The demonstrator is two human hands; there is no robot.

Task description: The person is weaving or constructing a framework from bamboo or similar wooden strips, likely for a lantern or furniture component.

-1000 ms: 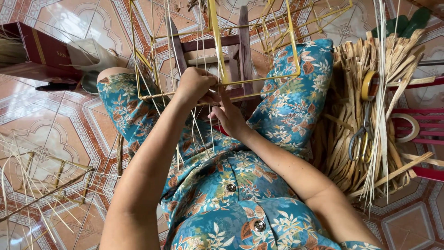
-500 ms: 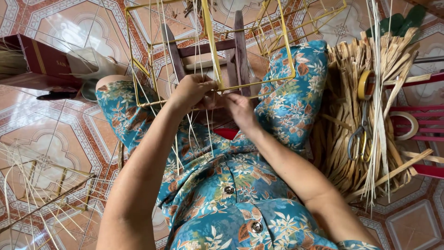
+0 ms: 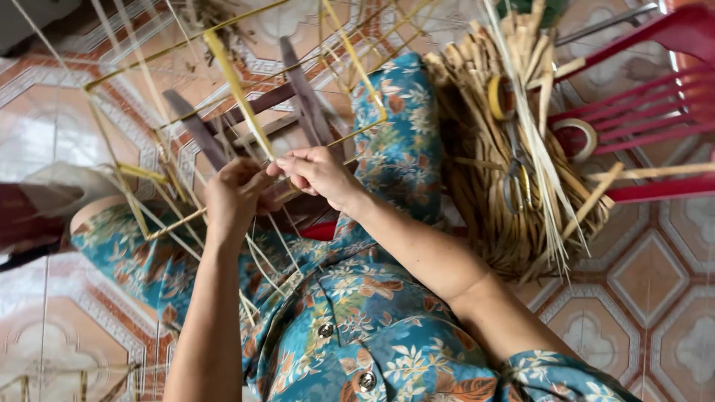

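At frame centre, the left hand (image 3: 232, 199) and right hand (image 3: 316, 173) pinch thin bamboo strips (image 3: 237, 89) on a woven frame (image 3: 149, 173). A bundle of bamboo strips (image 3: 514, 171) lies at right.

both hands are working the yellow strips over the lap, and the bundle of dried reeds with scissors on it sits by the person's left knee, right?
Not quite. The head view shows the bundle of dried reeds, with the scissors on it, by the person's right knee, not the left. Left hand and right hand do work the yellow strips.
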